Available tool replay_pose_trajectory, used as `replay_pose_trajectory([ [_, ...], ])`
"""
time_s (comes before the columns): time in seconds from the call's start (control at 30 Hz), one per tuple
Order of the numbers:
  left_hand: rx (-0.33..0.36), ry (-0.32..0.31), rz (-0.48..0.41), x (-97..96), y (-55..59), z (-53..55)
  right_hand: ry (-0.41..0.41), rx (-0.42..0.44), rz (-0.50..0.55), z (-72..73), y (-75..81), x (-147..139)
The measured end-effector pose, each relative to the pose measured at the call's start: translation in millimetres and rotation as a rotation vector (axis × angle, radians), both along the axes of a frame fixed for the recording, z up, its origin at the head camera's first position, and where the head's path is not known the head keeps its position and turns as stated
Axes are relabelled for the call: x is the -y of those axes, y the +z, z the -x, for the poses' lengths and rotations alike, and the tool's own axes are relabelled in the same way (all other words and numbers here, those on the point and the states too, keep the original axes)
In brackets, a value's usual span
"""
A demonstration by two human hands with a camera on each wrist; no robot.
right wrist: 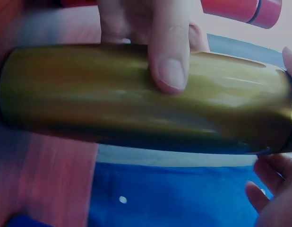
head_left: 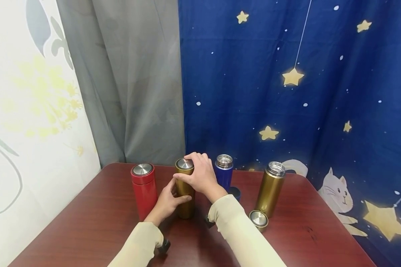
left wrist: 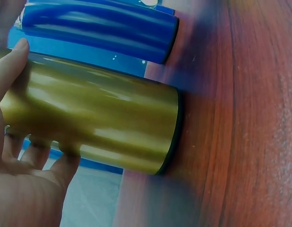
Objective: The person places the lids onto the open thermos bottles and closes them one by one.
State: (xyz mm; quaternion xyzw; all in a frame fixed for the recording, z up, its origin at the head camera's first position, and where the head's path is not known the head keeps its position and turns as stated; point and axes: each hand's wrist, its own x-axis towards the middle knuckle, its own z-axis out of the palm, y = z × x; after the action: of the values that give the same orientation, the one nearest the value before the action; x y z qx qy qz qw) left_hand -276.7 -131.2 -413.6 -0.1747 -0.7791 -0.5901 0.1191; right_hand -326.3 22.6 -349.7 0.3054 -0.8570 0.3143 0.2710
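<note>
A gold thermos point(head_left: 186, 207) stands upright on the table, its steel-topped lid point(head_left: 183, 164) in place. My left hand point(head_left: 167, 204) grips the body, with the thumb across the near side; the left wrist view shows this hand's fingers curled round the gold thermos point(left wrist: 113, 113). Up at the lid, my right hand point(head_left: 202, 177) holds on with fingers over the rim and thumb at the near side. In the right wrist view, its fingers point(right wrist: 273, 194) appear only at the edge, at the thermos's lid end. Whether the lid is loose cannot be told.
A red lidded thermos point(head_left: 144, 194) stands left of my left hand. To the right stand an open blue thermos point(head_left: 224, 176) with a dark blue lid point(head_left: 234, 193), and an open gold one point(head_left: 270, 193) with its lid point(head_left: 258, 219) in front. Curtains hang behind the reddish-brown table point(head_left: 87, 222).
</note>
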Motion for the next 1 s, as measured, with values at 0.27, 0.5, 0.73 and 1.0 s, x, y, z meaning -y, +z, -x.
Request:
replay_pose_trajectory([
  [0.27,0.013,-0.039,-0.043,2.1,-18.5,16.5,0.511,0.467,0.291,-13.1,11.4,-16.3],
  [0.5,0.005,-0.065,-0.042,1.5,-3.7,4.4,0.585,0.522,0.331,10.3,-2.1,-16.9],
  [0.73,0.026,-0.059,-0.025,0.6,-0.4,1.4,0.469,0.436,0.299,8.3,-4.5,-16.1],
  [1.0,-0.061,-0.017,-0.012,0.8,-9.0,9.0,0.255,0.309,0.274,1.9,-7.9,-7.5],
])
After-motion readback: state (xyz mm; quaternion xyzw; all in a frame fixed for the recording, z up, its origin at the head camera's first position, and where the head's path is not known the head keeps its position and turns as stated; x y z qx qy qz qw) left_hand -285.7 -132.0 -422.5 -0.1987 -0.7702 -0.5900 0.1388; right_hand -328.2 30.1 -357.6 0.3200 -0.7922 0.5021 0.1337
